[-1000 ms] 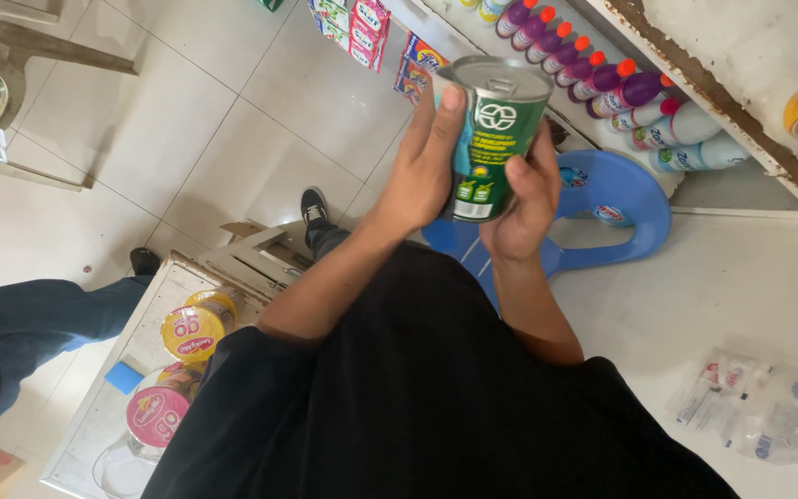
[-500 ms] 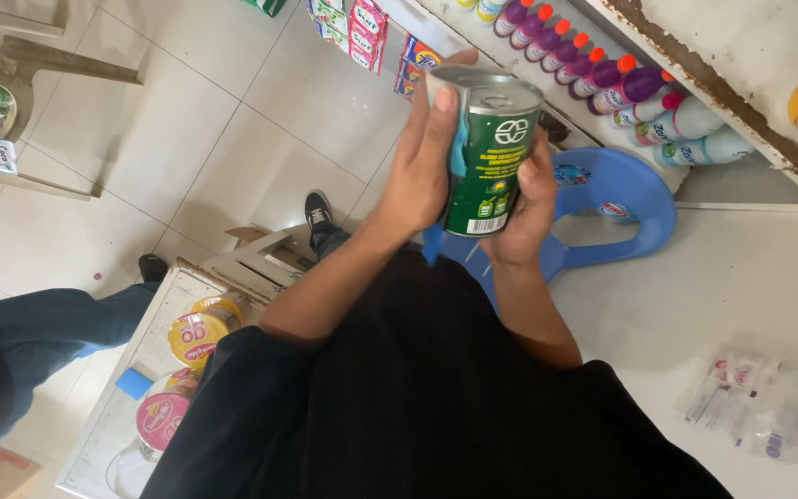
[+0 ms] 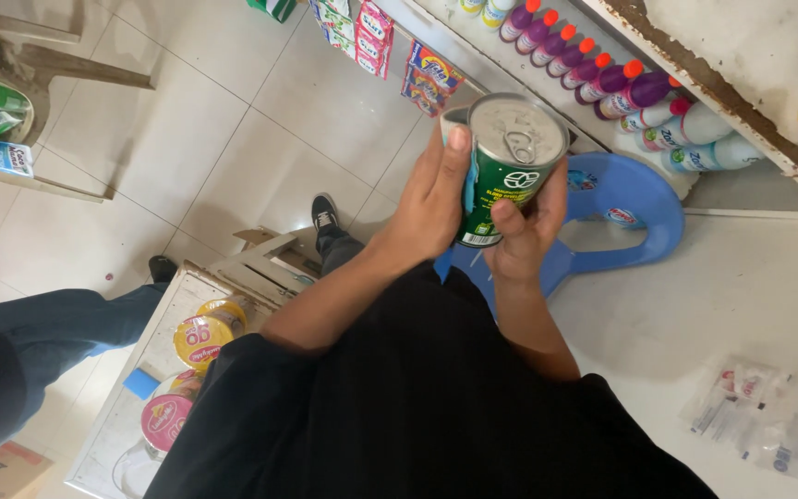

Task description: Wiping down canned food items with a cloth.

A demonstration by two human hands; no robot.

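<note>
I see the green can clasped between both hands — left hand wrapped round its side, right hand cupping below. Slack fingers could drop it onto the blue stool beneath.

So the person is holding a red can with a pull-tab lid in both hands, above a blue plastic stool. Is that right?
Not quite: the can is green, not red. The head view shows its green side under the silver pull-tab lid, held by the left hand and right hand above the blue plastic stool.
</note>
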